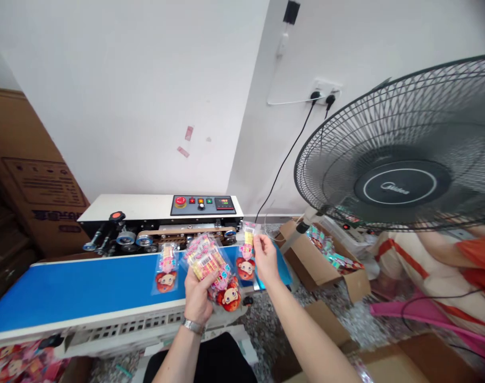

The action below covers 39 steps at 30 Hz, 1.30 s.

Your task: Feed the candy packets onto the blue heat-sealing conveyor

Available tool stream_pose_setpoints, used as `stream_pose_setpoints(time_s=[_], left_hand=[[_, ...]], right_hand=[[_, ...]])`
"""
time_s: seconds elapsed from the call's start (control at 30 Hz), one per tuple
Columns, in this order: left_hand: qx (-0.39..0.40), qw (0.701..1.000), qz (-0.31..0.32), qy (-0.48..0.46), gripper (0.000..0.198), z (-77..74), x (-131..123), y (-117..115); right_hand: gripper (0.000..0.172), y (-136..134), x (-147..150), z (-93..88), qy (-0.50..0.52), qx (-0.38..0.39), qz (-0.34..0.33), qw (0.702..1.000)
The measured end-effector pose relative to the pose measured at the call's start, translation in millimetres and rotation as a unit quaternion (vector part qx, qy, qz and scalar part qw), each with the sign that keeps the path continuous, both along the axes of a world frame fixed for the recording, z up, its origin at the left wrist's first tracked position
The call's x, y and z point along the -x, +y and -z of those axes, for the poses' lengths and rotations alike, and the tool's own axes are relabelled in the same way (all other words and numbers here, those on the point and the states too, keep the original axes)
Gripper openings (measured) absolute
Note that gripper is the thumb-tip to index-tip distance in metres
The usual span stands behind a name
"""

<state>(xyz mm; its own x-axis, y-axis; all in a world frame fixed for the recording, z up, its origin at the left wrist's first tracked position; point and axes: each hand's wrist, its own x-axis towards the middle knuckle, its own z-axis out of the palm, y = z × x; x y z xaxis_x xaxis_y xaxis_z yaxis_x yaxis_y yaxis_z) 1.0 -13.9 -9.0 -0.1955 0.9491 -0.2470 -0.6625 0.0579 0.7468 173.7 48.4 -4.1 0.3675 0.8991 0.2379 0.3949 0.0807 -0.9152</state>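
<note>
Head | packets over blue belt | white wall | fan right

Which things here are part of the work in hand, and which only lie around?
In use: left hand holding packet stack; right hand holding one packet; blue belt; sealing machine.
Lying about: fan; cardboard box; wall socket.

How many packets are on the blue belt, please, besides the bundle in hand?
2. One packet lies on the blue belt left of the bundle; the other packet is at its right end, pinched by the right hand. The bundle may hide more.
</note>
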Motion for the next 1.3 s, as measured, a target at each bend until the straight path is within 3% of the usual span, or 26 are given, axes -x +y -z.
stream_pose_setpoints(time_s=[0.17, 0.4, 0.5, 0.57, 0.63, 0.8, 1.03, 1.2, 1.3], left_hand=[[0.008, 1.0, 0.004, 0.001, 0.053, 1.0, 1, 1], [-0.009, 1.0, 0.024, 0.003, 0.053, -2.8, -2, 0], [-0.016, 0.999, 0.036, 0.001, 0.054, -4.6, -3, -1], [-0.021, 0.999, 0.039, 0.005, 0.054, -4.8, -4, -1], [-0.023, 0.999, 0.039, 0.007, 0.054, -4.7, -5, -2], [-0.023, 0.999, 0.029, -0.003, 0.055, -5.2, -7, -2], [-0.012, 1.0, 0.006, 0.002, 0.054, -4.4, -7, -1], [0.01, 1.0, 0.009, 0.005, 0.055, -0.4, -4, 0], [0.011, 1.0, 0.019, -0.004, 0.055, -1.8, -2, 0]], right_hand=[[0.025, 21, -32, 14.4, -0.137, 0.077, -0.002, 0.988], [0.015, 31, -4, 9.4, -0.156, 0.078, -0.045, 0.984], [0.023, 15, 13, -4.6, -0.074, 0.073, -0.137, 0.985], [0.025, 2, 23, -13.7, 0.004, 0.085, -0.232, 0.969], [0.025, -8, 30, -20.2, 0.033, 0.09, -0.28, 0.955], [0.027, -18, 35, -24.3, -0.037, 0.048, -0.205, 0.977], [0.027, -23, 37, -12.8, 0.132, 0.05, -0.199, 0.97], [0.03, -4, 8, 2.8, 0.128, 0.041, -0.075, 0.988], [0.032, 3, -7, 4.5, 0.142, 0.061, -0.059, 0.986]])
